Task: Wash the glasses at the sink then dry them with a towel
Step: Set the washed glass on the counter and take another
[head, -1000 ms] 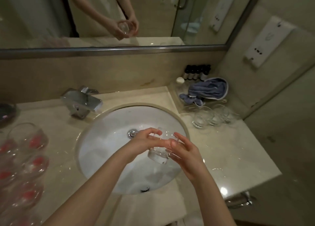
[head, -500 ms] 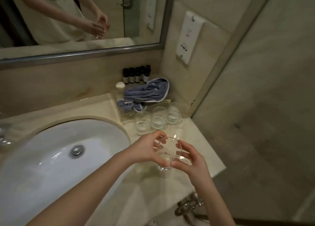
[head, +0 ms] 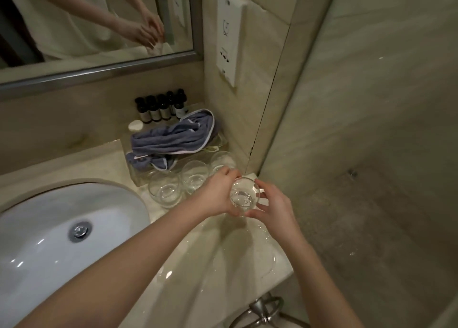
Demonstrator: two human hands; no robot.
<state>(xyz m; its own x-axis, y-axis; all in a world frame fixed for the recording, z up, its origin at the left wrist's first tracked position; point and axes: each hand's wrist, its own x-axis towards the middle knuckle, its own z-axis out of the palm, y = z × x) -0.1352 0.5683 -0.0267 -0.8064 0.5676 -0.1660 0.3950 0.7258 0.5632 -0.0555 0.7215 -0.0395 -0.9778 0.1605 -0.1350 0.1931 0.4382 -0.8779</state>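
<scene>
A clear glass [head: 244,197] is held at the centre of the frame, above the wet counter [head: 223,253] to the right of the sink [head: 49,228]. It is clasped from both sides — the left hand [head: 218,194] is curled round its left wall, and the right hand [head: 275,204] pinches the rim and base with spread fingers [head: 260,184]. The glass is judged light, rigid, fragile and slippery when wet, so the wall is best gripped, not the thin rim. Three more glasses [head: 164,191] stand just behind, in front of the grey towel [head: 176,137]. Room is tight — the wall corner lies close on the right and the counter edge is near in the lower right.
</scene>
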